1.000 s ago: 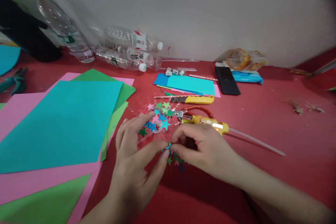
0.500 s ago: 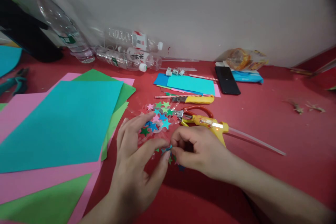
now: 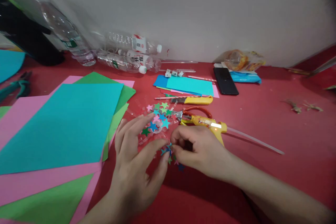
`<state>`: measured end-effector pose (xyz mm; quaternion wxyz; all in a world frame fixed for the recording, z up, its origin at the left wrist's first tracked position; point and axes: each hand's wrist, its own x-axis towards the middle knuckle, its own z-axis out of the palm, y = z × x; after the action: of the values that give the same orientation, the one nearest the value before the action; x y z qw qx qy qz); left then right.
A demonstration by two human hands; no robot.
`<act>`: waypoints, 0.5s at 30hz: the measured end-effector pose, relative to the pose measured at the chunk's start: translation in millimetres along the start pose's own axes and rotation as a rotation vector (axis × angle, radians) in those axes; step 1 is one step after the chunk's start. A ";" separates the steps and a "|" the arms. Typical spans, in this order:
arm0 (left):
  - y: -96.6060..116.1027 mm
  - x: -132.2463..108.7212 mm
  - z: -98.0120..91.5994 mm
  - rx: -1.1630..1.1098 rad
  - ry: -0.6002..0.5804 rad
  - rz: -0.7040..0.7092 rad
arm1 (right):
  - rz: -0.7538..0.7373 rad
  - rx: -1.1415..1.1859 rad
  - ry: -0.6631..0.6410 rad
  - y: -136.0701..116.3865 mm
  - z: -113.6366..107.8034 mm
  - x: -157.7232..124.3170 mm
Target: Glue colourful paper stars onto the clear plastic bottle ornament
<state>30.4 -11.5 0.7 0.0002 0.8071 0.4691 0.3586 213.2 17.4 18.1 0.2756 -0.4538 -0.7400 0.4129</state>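
Observation:
My left hand (image 3: 136, 161) is closed with thumb and index finger around a small blue star (image 3: 167, 148); its other fingers spread over a clear plastic piece. My right hand (image 3: 198, 150) pinches the same star from the right. The clear plastic piece (image 3: 157, 128) has strips fanning out from a round centre and looks like a cut bottle. Colourful stars (image 3: 165, 123) in green, blue and pink lie on it. More stars (image 3: 181, 167) show below my fingertips, partly hidden. Right behind my right hand lies a yellow glue gun (image 3: 202, 120) with a long glue stick.
Red-handled pliers (image 3: 198, 109), a yellow utility knife (image 3: 198, 100) and cut paper strips (image 3: 191, 84) lie beyond my hands. Coloured sheets (image 3: 68, 122) cover the left. Plastic bottles (image 3: 126, 61) line the wall. A black phone (image 3: 226, 81) lies at back right, teal-handled pliers (image 3: 22, 85) far left.
The small blue star has turned slightly between my fingertips, so more of it shows. Both hands stay almost in place; the whole view has shifted slightly.

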 end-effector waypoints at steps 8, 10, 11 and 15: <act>-4.4 0.8 -3.3 0.014 0.046 -0.010 | -0.019 -0.055 -0.006 0.7 -1.1 0.3; -7.6 1.7 -3.7 0.001 0.081 -0.005 | -0.029 -0.060 0.005 1.0 -2.1 1.0; -9.1 2.0 -3.7 -0.004 0.092 -0.007 | -0.039 -0.078 0.023 1.5 -2.7 1.3; -12.9 2.6 -3.0 -0.017 0.097 -0.028 | -0.140 -0.221 0.156 5.7 -4.8 1.2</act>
<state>19.7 -3.3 0.1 -0.0108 0.7820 0.4768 0.4013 218.9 21.5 15.7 0.3086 -0.4596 -0.7871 0.2723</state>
